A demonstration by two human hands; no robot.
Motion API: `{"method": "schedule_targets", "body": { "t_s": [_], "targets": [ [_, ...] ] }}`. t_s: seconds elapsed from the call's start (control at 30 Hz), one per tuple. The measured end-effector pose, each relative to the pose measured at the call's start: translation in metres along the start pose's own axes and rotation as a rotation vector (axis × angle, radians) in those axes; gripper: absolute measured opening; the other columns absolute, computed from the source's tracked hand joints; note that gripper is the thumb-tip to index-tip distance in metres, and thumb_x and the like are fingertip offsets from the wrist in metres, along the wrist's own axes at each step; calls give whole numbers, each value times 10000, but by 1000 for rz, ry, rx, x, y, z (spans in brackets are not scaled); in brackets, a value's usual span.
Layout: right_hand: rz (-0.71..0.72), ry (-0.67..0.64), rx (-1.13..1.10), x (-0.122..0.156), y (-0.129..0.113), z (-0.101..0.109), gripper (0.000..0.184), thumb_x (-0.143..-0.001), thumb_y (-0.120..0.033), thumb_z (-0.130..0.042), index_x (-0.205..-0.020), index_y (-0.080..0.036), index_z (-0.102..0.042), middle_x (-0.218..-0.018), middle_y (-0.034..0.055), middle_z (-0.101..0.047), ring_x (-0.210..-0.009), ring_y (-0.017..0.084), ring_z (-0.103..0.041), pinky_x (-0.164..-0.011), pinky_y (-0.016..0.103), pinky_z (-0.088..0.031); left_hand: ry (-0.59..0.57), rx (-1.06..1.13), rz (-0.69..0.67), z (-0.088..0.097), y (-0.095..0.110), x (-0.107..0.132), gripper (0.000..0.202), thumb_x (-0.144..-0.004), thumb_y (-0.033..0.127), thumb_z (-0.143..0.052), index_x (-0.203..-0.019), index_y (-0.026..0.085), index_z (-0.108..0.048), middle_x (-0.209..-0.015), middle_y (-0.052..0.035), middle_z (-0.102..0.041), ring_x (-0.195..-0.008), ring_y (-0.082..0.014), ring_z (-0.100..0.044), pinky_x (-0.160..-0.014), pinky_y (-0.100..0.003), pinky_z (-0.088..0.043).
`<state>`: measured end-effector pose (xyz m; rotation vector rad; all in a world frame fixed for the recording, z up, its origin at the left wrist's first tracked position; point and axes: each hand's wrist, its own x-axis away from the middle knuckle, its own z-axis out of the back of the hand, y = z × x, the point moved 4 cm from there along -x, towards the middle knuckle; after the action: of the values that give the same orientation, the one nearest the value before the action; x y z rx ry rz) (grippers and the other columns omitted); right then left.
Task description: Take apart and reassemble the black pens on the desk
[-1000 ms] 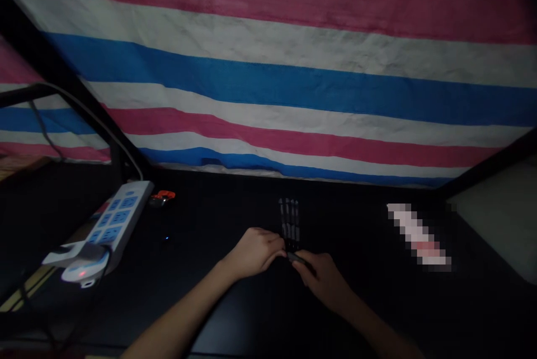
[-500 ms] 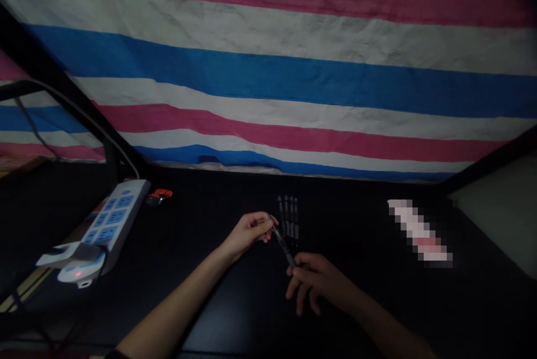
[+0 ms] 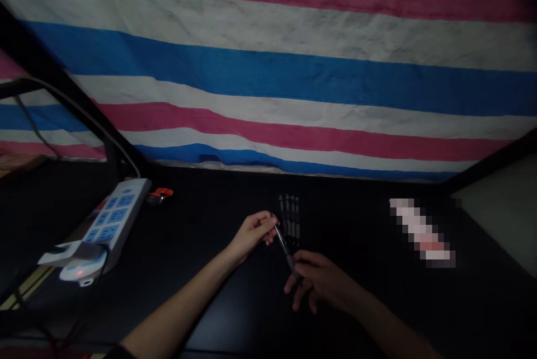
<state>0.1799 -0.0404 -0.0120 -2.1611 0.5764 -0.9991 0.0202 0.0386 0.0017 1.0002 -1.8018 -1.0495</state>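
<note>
A dark pen [image 3: 284, 244] with a clear, shiny barrel slants between my two hands above the black table. Its upper end is pinched by the thumb and fingers of my left hand [image 3: 254, 231]. Around its lower, dark end close the thumb and index finger of my right hand [image 3: 316, 278]; the other fingers of that hand are loosely spread. Just beyond my hands, several similar pens [image 3: 292, 216] lie side by side on the table, pointing away from me. My left fingertips hide part of the nearest one.
To the left lies a white power strip [image 3: 113, 216] with a plug and cables at its near end. An orange and dark object [image 3: 160, 195] is beside it. A blurred-out pale strip [image 3: 422, 231] lies right. Behind hangs a striped sheet [image 3: 293, 74].
The pen has turned slightly steeper between my hands. My right fingers have shifted a little along its lower end, and my left fingers have moved slightly right.
</note>
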Motion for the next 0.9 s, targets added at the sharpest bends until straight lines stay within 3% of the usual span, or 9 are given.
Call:
{"method": "schedule_targets", "body": {
  "t_s": [0.1,0.23,0.37,0.5,0.67,0.9],
  "targets": [
    [-20,-17,-14,0,1,-1,416,-830,-534,-562,-955,-140,-512,-850,120,-703,-623,205,-717,-375,163,-446,4,-9,-13,0,0,0,367,-712,461,-740,-771,123,-610,-563,19,-577,-450,-62,-499,-452,-171,-371],
    [-4,-27,0,1,0,0,372,-786,-453,-651,-939,-170,-465,-848,94,-696,-662,224,-720,-385,174,-454,4,-21,-27,0,1,0,364,-727,466,-725,-780,124,-611,-567,19,-574,-450,-66,-494,-453,-179,-368],
    [-24,-52,-16,2,1,-2,397,-824,-489,-588,-1001,-149,-485,-886,120,-694,-657,219,-719,-385,185,-465,4,-35,-43,0,1,1,363,-739,471,-712,-779,125,-609,-566,22,-569,-451,-66,-487,-454,-181,-367],
    [-25,-47,20,2,2,-2,343,-797,-422,-649,-933,-166,-467,-823,79,-691,-649,217,-721,-390,174,-475,-3,-41,-54,-1,1,1,369,-738,478,-709,-764,127,-598,-572,20,-571,-448,-69,-487,-455,-186,-374],
    [-43,-75,-16,0,5,-2,395,-844,-502,-546,-1015,-156,-462,-858,105,-690,-649,217,-721,-410,204,-496,0,-42,-69,-1,1,1,359,-748,472,-702,-772,130,-596,-564,26,-565,-446,-70,-482,-460,-188,-384],
    [-61,-66,88,1,7,-3,325,-776,-374,-638,-889,-195,-392,-686,28,-679,-535,179,-692,-408,184,-467,4,-30,-81,-1,-1,0,369,-753,476,-698,-753,125,-585,-547,21,-566,-432,-70,-486,-436,-181,-372]
  ]
}}
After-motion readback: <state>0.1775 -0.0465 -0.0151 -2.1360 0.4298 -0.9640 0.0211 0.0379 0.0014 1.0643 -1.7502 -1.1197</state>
